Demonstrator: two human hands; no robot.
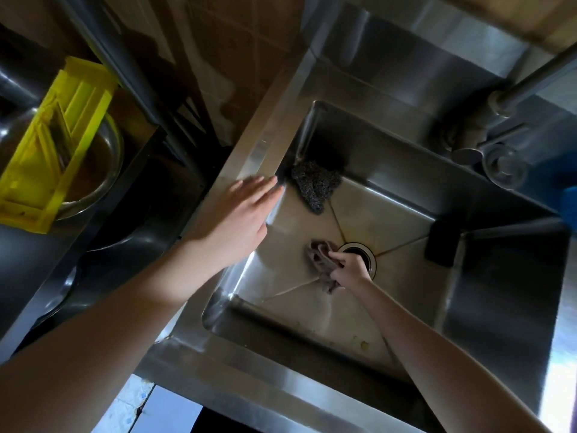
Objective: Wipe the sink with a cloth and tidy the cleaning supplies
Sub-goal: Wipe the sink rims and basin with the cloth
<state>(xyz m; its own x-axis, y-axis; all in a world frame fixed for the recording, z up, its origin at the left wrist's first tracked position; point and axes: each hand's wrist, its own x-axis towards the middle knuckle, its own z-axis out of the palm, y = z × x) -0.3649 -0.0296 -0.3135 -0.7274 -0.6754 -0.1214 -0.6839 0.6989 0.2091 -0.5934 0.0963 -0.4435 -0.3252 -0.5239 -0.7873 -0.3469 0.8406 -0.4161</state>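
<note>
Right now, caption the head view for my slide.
Right hand holds a cloth beside the sink drain; left hand open over the rim.

Your view is dim overall: the black counter (150, 195) on the left sinks into shadow, while light from the near right throws white glare along the rim of the square stainless-steel sink (560, 379). Straight edges bow toward the borders. Your left hand (240, 214) is smeared at the fingertips, and the crumpled brown cloth (320, 256) in your right hand (351, 267) looks soft.
</note>
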